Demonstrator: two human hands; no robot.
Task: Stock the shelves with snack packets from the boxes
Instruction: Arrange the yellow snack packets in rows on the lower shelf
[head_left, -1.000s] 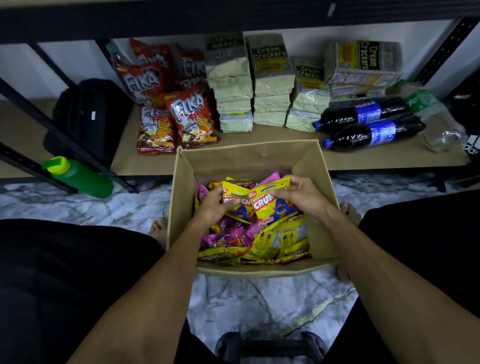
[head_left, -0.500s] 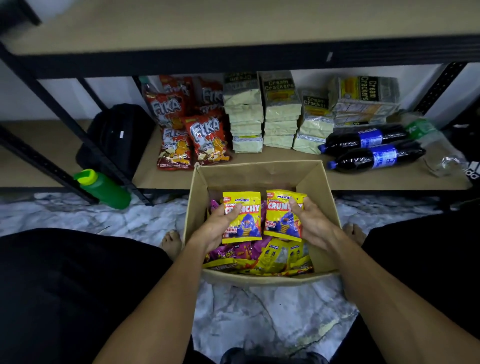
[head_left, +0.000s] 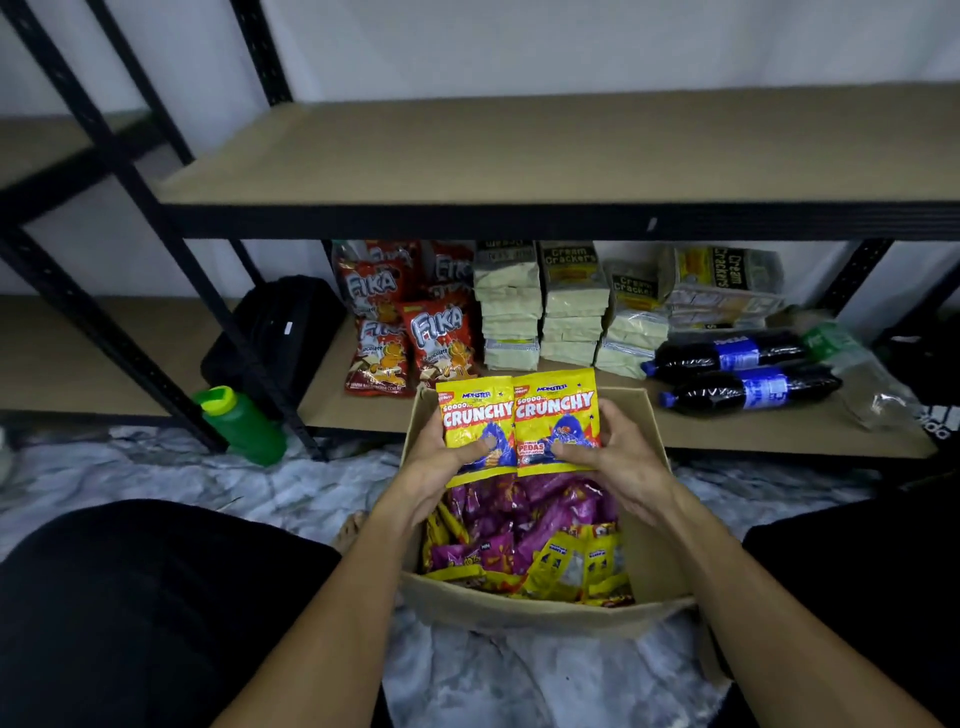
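Observation:
A cardboard box (head_left: 660, 551) stands on the floor between my knees, filled with several yellow and purple snack packets (head_left: 524, 540). My left hand (head_left: 441, 462) grips a yellow "Crunchy" packet (head_left: 475, 415) by its lower part. My right hand (head_left: 618, 462) grips a second yellow "Crunchy" packet (head_left: 556, 410) the same way. Both packets stand upright side by side above the far end of the box. The upper shelf board (head_left: 519, 150) lies bare above them. The lower shelf (head_left: 779, 431) sits just behind the box.
On the lower shelf are red Fika packets (head_left: 410, 322), stacked cream cracker packs (head_left: 571, 306), two dark soda bottles (head_left: 743, 374) lying down and a clear bottle (head_left: 857, 364). A black bag (head_left: 275, 332) and a green bottle (head_left: 241, 423) sit at the left by black shelf posts.
Both hands have lifted the two yellow packets up out of the box and set them side by side. My head has tilted up, bringing the upper shelf board into view.

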